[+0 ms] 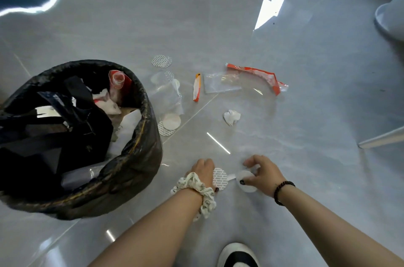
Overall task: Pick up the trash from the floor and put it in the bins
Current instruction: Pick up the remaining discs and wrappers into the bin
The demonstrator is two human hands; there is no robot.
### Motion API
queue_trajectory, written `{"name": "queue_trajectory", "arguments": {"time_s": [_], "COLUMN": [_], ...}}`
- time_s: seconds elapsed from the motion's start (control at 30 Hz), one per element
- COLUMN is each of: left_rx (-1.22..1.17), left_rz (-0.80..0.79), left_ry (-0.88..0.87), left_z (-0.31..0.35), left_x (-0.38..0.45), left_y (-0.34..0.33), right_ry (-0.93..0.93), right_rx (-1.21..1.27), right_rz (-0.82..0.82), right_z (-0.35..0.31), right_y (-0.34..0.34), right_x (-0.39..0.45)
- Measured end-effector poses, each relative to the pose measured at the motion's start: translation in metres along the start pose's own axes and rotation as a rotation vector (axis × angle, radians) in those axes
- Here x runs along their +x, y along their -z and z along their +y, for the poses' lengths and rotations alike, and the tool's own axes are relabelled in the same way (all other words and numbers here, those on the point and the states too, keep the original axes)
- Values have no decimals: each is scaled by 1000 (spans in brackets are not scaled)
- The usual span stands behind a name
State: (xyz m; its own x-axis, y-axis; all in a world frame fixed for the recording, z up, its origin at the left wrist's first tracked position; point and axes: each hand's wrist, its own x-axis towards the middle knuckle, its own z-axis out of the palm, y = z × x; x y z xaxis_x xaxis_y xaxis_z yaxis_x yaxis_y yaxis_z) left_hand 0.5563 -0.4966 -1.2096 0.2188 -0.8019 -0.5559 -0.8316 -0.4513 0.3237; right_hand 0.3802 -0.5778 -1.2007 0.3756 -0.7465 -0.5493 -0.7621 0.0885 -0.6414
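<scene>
A bin lined with a black bag (140, 157) stands at the left, half full of dark plastic and paper. Low over the grey floor, my left hand (202, 171) holds a round printed foil seal (220, 179) by its edge. Right beside it my right hand (263, 171) pinches a plain white round seal (247, 181). Further out on the floor lie more round seals (161, 61) (171, 121), a clear plastic bag (168, 92), a small orange-white wrapper (196, 88), a clear zip bag (220, 84), a torn red wrapper (260, 75) and a crumpled white paper ball (231, 117).
A pale blue-white bin (391, 17) stands at the far right edge. A white ledge or panel edge (382, 137) juts in at the right. My black-and-white shoe (238, 255) is at the bottom of the view. The tiled floor is glossy with bright reflections.
</scene>
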Motion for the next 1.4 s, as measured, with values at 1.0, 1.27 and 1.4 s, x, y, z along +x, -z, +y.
{"name": "queue_trajectory", "arguments": {"time_s": [1.0,1.27,1.4], "left_rx": [-502,-248,-322], "left_rz": [1057,863,969], "left_ry": [1,96,179], "left_z": [-86,-126,-148], "left_x": [-232,-218,-217], "left_y": [168,171,195], "right_ry": [596,1064,1116], "right_rx": [304,52,-109], "right_rz": [169,82,-124], "right_z": [-168,-249,-280], "right_y": [-1,7,-8], "right_x": [-91,-107,-97]}}
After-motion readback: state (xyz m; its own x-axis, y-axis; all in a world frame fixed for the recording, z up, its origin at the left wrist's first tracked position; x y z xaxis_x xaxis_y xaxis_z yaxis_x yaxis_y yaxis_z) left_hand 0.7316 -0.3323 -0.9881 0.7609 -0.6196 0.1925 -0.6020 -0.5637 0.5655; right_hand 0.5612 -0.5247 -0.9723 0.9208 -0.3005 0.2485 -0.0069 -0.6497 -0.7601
